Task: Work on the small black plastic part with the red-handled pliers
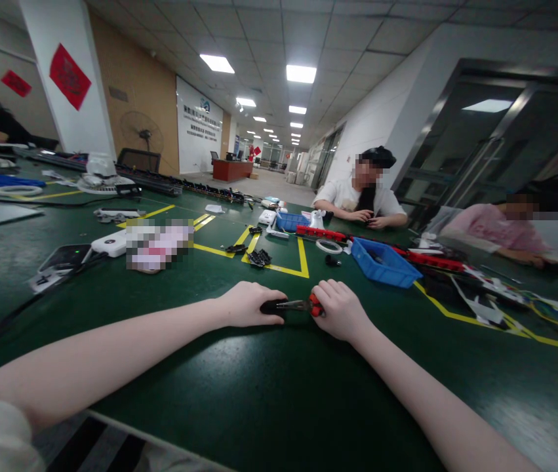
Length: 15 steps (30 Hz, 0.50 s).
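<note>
Two hands meet over the bare near part of the tabletop (279, 387). The left hand (246, 305) has its fingers set narrowly about a small black part (271, 306), thumb below and the others above; they cover much of it, so its full shape cannot be made out. From 3 o'clock comes the right hand (340, 311), fingers curled round the red handles of the pliers (297, 305). Most of those handles are hidden in the fist. The metal nose points to 9 o'clock and reaches the black part, but whether it grips or merely touches is too small to tell.

Seen from the hands, a dark pile (259, 258) lies at 11 o'clock, its pieces hard to separate. At 10 o'clock, a pinkish item (158, 249) is blurred by large pixels. A blue bin (393, 278) stands at 2 o'clock, its contents indistinct. Beyond it, at 1 o'clock, sits a co-worker in white (342, 193), lower body concealed by the tabletop. Both the wearer's forearms run out of view, towards 8 and 4 o'clock.
</note>
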Each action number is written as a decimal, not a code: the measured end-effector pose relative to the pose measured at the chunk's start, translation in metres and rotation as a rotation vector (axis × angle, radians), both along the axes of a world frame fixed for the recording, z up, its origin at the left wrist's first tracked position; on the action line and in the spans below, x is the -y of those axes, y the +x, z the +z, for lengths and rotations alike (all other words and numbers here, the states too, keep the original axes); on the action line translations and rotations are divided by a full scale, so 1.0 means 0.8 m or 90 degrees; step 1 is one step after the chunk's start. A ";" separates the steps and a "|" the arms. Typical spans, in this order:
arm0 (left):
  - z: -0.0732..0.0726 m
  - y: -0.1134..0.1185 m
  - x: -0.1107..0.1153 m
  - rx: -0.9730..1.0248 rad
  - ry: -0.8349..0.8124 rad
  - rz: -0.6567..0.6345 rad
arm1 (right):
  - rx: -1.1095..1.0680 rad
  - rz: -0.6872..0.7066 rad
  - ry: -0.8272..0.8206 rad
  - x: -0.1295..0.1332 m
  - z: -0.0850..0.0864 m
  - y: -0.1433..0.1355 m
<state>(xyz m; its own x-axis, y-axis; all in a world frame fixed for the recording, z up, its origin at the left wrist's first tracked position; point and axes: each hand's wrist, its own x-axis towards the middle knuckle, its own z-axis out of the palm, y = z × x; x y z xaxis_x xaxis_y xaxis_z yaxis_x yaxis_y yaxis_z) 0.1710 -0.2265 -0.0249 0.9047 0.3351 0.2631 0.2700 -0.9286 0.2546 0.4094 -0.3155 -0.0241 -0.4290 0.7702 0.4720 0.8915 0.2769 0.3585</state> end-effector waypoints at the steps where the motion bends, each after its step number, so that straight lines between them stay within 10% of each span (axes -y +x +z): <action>1: -0.001 0.000 0.000 0.007 -0.003 -0.004 | -0.006 0.001 -0.006 0.000 0.000 0.000; 15: -0.009 0.004 -0.001 0.059 0.032 -0.006 | -0.099 -0.007 -0.089 0.000 0.003 -0.001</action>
